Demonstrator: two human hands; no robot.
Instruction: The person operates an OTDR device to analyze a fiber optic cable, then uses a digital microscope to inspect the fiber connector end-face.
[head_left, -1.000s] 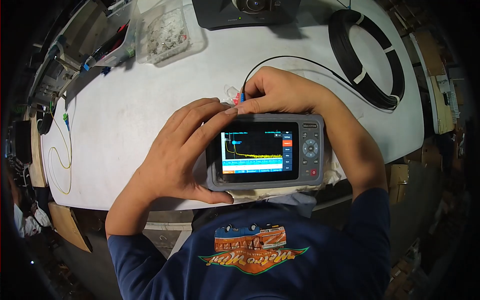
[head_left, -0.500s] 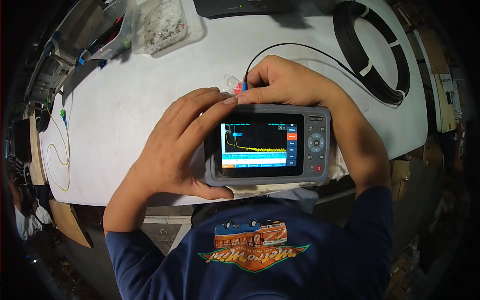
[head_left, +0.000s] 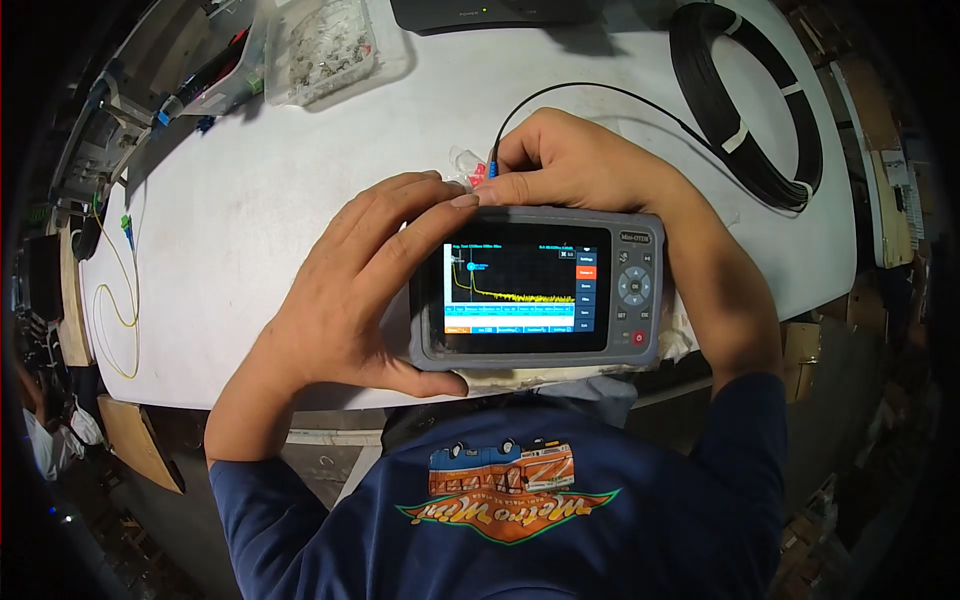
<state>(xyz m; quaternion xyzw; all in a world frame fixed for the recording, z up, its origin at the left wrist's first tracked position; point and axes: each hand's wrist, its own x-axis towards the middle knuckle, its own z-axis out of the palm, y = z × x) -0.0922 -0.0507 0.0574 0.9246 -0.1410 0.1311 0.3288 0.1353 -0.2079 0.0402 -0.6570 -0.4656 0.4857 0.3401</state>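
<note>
A grey handheld Mini-OTDR (head_left: 636, 330) lies face up at the table's front edge, its lit screen (head_left: 520, 290) showing a yellow trace that spikes near the left and then runs low and noisy. My left hand (head_left: 350, 270) wraps round its left end, fingers over the top edge and thumb along the bottom. At the top edge, my right hand (head_left: 570, 160) pinches the blue fibre connector (head_left: 492, 170) between thumb and bent fingers. A thin black cable (head_left: 590, 86) arcs from that connector to the right. Whether the connector is seated in the port is hidden.
A black cable coil (head_left: 735, 140) tied with white bands lies at the right. Behind are a clear tray of small parts (head_left: 335, 50) and a black box (head_left: 480, 15) with a green light. A yellow fibre lead with green connector (head_left: 126, 225) rests at the left.
Both hands keep their hold on the OTDR and the connector. The whole view has shifted very slightly; nothing else visibly moves.
</note>
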